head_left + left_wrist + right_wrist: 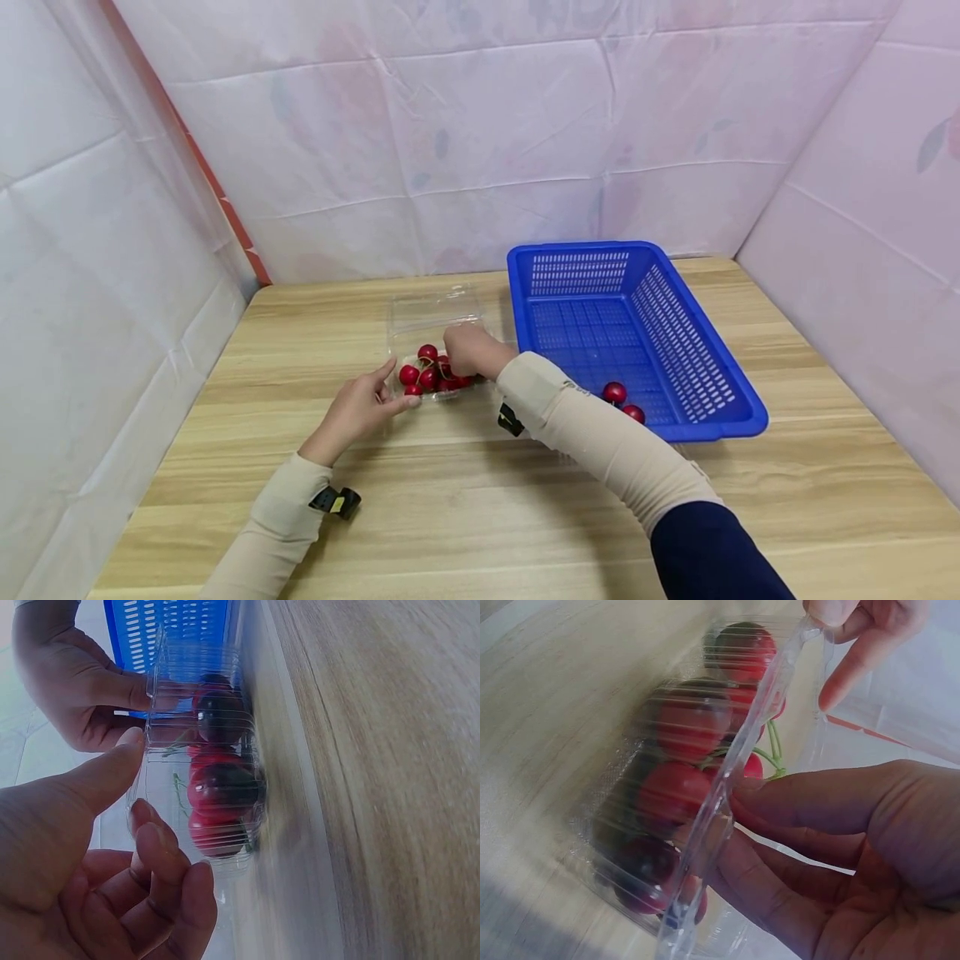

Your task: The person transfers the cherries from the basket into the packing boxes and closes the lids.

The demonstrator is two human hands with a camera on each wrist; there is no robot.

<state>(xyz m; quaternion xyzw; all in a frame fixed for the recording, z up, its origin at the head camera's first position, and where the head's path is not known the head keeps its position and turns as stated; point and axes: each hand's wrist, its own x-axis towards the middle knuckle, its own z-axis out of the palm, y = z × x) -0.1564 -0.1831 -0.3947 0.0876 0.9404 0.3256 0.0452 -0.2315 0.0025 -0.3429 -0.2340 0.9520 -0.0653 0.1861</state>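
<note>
A clear plastic clamshell box (441, 397) with its lid (437, 308) folded back stands on the wooden table. Several red cherries (427, 379) with green stems lie in it; its ribbed wall (244, 656) shows them in the left wrist view. My left hand (363, 408) holds the near left corner, thumb on the front rim and index finger along the left side, other fingers curled. From the right, my right hand (472, 350) reaches over the rim. Its thumb (802, 799) and fingers dip among the cherries; whether they pinch one I cannot tell.
To the right of the box stands a blue plastic basket (705, 333) with slotted walls. Two red cherries (615, 392) show at its near end, partly behind my right forearm. White patterned sheets (480, 150) rise around the back and sides of the wooden table (450, 517).
</note>
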